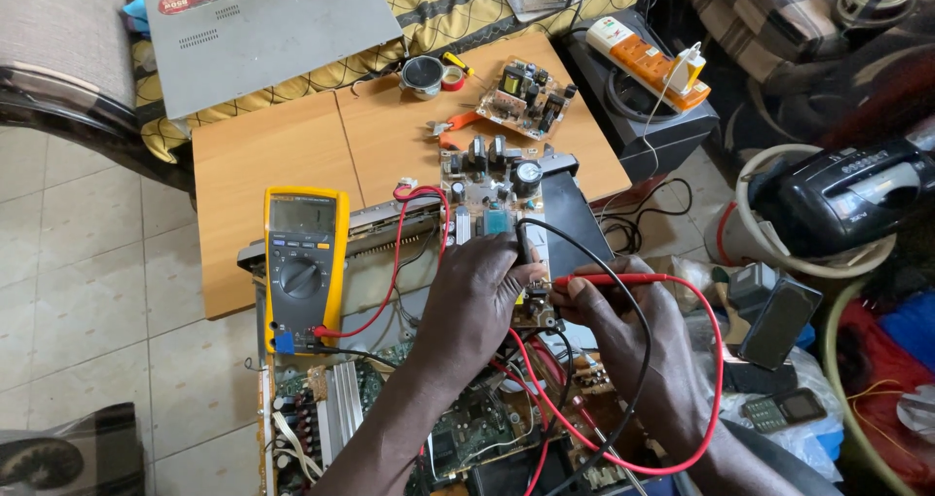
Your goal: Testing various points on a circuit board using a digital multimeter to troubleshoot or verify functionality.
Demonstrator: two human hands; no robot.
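My left hand (475, 296) holds a black test probe (523, 246) against a tan circuit board (492, 199) that stands over an opened electronics chassis (390, 399). My right hand (623, 306) grips a red test probe (609, 280), its tip touching the same board near my left fingers. Red and black leads (716, 360) loop from the probes back to a yellow multimeter (304, 262) resting on the chassis at the left.
A wooden table (292, 146) behind carries a second small circuit board (529, 95), a tape roll (424, 75) and orange-handled pliers (453, 124). A grey device cover (273, 24) lies at the back. An orange power strip (648, 60) sits on a black box. Clutter fills the right side.
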